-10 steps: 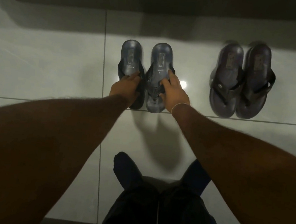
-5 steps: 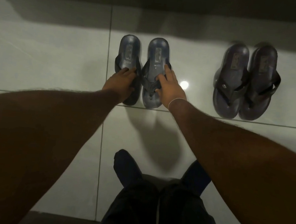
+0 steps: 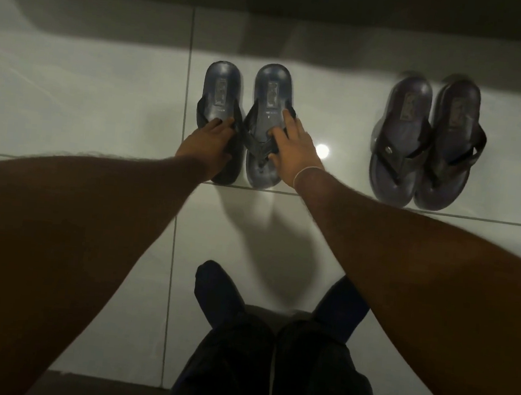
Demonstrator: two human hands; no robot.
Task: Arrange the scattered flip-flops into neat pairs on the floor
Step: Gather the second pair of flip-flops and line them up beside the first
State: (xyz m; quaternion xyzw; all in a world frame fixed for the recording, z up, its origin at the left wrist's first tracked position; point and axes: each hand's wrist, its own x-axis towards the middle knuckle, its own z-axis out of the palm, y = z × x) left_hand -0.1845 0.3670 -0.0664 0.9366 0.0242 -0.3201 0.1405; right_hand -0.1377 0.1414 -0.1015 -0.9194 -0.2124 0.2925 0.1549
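Both hands are down on the blue pair in the middle of the tiled floor [image 3: 81, 91]. The left hand [image 3: 208, 149] lies flat over the strap of the left blue flip-flop [image 3: 221, 98], fingers loosely spread and pressing rather than clutching. The right hand [image 3: 292, 146] rests on the right blue flip-flop [image 3: 270, 102], fingers splayed across its footbed and strap — no real grasp on either.

From here the worry is small: a push from flat palms on glossy tile could send one sandal skating ahead of its mate, or twist the toes out of line with the grout line [image 3: 379, 205] they sit against.

To the right, well apart, the dark pair [image 3: 426, 143] already sits side by side, touching. Nothing blocks the way — only the person's socked feet [image 3: 212, 285] nearer in.
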